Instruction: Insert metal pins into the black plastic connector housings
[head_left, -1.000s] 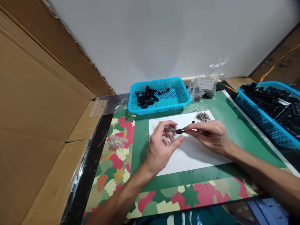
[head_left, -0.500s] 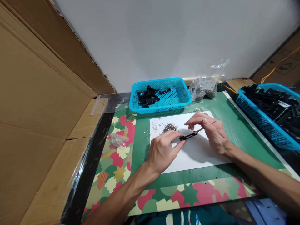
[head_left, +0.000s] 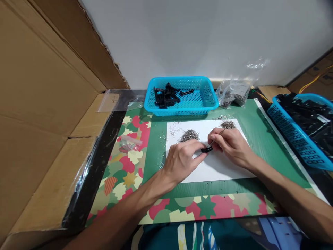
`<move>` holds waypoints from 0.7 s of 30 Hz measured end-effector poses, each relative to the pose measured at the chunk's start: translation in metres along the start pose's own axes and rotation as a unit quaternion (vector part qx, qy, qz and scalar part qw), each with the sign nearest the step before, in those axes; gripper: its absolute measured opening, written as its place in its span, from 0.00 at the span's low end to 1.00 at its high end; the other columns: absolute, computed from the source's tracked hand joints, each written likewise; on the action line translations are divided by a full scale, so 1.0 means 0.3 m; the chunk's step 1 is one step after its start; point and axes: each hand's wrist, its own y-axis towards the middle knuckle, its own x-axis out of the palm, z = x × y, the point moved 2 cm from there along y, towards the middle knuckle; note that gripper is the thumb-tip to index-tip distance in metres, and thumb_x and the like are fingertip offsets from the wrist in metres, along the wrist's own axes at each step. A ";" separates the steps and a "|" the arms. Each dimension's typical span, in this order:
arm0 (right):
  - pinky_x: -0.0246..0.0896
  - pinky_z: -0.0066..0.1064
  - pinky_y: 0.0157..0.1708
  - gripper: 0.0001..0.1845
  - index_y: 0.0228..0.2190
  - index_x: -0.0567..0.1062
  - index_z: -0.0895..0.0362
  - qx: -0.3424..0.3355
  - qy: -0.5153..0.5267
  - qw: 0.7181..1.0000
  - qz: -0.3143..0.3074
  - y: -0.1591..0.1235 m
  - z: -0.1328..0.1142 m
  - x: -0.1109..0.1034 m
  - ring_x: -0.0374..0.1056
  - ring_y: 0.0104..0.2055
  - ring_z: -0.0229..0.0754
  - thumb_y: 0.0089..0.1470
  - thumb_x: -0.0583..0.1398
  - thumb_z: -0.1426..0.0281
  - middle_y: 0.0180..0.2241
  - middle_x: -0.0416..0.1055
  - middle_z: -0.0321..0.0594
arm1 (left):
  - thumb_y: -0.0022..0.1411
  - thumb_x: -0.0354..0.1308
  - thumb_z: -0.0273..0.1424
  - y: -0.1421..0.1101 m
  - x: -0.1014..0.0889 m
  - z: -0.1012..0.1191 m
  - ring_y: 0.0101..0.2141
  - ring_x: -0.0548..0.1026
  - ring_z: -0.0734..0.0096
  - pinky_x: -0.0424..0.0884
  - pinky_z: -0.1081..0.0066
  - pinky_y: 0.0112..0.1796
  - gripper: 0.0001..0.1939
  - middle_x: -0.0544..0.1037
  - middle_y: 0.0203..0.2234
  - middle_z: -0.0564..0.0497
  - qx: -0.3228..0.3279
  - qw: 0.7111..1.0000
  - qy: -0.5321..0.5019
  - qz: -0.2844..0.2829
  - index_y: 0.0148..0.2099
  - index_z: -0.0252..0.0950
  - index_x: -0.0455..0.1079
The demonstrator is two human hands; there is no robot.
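Gray wall fills most of upper frame. Cardboard takes the whole L side. Green mat w/ a red, green & cream border covers ctr & lower ctr.

Blue basket at R edge, heaped w/ black pcs. White paper lies on the mat, just R of frame ctr. 2nd basket, same blue, above the paper at upper ctr; a few black pcs bunched in its L half, one apart near its middle.

L hand just below frame ctr, thumb & fingers pinching one end of the black part. R hand to the R of it, fingertips pinching a thin tool, the other fingers curled in.

Clear bags w/ small metal bits stand R of the 2nd basket. Pin pile on paper's upper L, loose ones strewn beside it; smaller pile at paper's upper R, behind R hand.

Part is over the paper, btwn the hands. Thin tool slants down-L toward the part's R end; can't tell if they touch.
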 end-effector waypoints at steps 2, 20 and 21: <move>0.55 0.27 0.25 0.24 0.22 0.70 0.57 0.000 -0.018 1.000 -0.002 -0.001 0.001 0.008 0.60 0.20 0.32 0.72 0.52 0.66 0.20 0.67 0.32 | 0.66 0.65 0.27 -0.001 0.005 -0.003 0.39 0.83 0.64 0.74 0.69 0.36 0.07 0.85 0.41 0.51 0.004 1.000 -0.004 0.005 0.46 0.39 0.81; 0.54 0.28 0.28 0.21 0.27 0.67 0.55 -0.026 -0.063 0.997 -0.036 -0.015 -0.014 0.027 0.56 0.22 0.33 0.74 0.49 0.67 0.23 0.66 0.31 | 0.62 0.66 0.23 0.001 0.012 -0.008 0.33 0.81 0.68 0.71 0.71 0.32 0.03 0.84 0.35 0.51 0.012 1.000 -0.017 0.003 0.37 0.35 0.81; 0.54 0.28 0.28 0.21 0.27 0.67 0.55 -0.031 -0.062 0.997 -0.030 -0.016 -0.012 0.029 0.56 0.22 0.33 0.74 0.48 0.68 0.23 0.66 0.31 | 0.62 0.66 0.23 0.002 0.013 -0.009 0.33 0.81 0.68 0.71 0.71 0.32 0.04 0.84 0.36 0.51 0.010 1.000 -0.022 0.002 0.37 0.35 0.81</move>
